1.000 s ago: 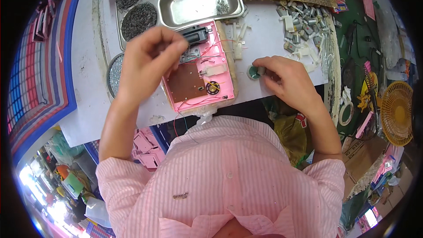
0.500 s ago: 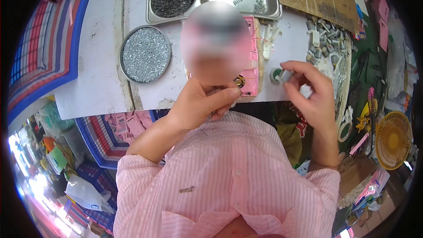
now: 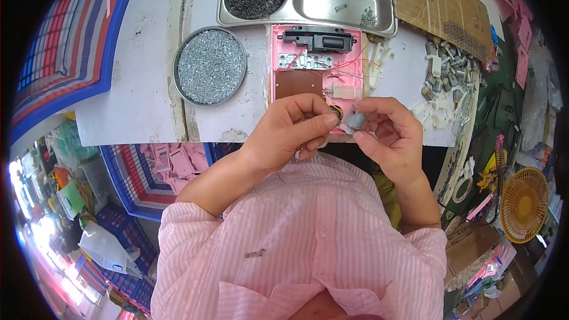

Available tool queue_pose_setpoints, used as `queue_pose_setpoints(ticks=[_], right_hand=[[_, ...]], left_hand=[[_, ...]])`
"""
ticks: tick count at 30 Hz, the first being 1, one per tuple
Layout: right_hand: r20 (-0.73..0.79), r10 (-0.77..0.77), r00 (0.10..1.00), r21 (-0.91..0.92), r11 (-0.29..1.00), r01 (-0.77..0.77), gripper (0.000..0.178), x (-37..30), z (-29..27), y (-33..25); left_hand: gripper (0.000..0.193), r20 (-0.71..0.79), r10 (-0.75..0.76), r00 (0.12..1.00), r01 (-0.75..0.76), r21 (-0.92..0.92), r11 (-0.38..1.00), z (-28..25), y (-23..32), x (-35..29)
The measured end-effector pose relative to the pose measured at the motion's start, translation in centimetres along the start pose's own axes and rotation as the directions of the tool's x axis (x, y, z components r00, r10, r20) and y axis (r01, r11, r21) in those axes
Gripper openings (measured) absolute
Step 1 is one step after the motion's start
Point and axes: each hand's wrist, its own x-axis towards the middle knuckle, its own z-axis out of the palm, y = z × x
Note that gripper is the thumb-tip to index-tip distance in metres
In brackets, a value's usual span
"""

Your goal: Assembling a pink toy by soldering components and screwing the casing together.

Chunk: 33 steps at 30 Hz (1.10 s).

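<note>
A small grey cylindrical motor (image 3: 355, 120) is pinched between the thumb and fingers of my right hand (image 3: 391, 133). My left hand (image 3: 296, 124) is closed beside it, thumb against fingers; whatever it grips is mostly hidden. At its fingertips shows a round black-and-gold part (image 3: 336, 111), which seems to sit in the corner of the pink plastic case (image 3: 275, 53). Both hands are over the near edge of that case. Inside the case are a black mechanism (image 3: 323, 41), a brown board (image 3: 299, 85), a spring and thin red wires.
A round tin of small silver pieces (image 3: 210, 66) stands left of the case. Behind is a metal compartment tray (image 3: 344, 24) with dark screws. To the right lie a pile of small motors (image 3: 444, 71), white plastic parts (image 3: 438, 112) and a cardboard sheet (image 3: 441, 9).
My right hand has come leftward with the motor, from the table's right side to my left hand. The left hand stays closed near the case. The view has shifted slightly.
</note>
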Motion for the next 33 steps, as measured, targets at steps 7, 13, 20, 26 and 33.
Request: queue_pose_setpoints(ticks=[7, 13, 20, 26, 33], right_hand=[[-0.015, 0.043, 0.999, 0.0, 0.999, -0.043, 0.042, -0.1, 0.3, -0.1], [-0.005, -0.174, 0.985, -0.345, 0.925, 0.161, 0.046, -0.2, 0.3, 0.8], [-0.105, -0.144, 0.984, -0.356, 0.929, 0.098, 0.05, 1.3, 1.6, -1.0], [0.272, -0.395, 0.877, -0.624, 0.622, 0.473, 0.049, 2.5, -0.2, -0.9], [0.275, -0.478, 0.834, -0.623, 0.572, 0.533, 0.045, 2.2, -0.3, -0.7]], left_hand=[[0.018, 0.035, -0.017, 0.999, 0.017, 0.022, 1.0, -0.1, 0.0, -0.1], [0.01, 0.02, 0.115, 0.993, -0.117, 0.127, 0.985, 0.4, 0.0, -0.4], [0.017, 0.221, 0.633, 0.742, -0.525, 0.779, 0.343, -0.1, -0.1, -0.1], [0.018, 0.211, 0.594, 0.776, -0.533, 0.723, 0.439, -0.1, 0.8, -0.6], [0.02, 0.078, 0.619, 0.782, -0.538, 0.586, 0.606, 0.9, 0.0, -0.8]])
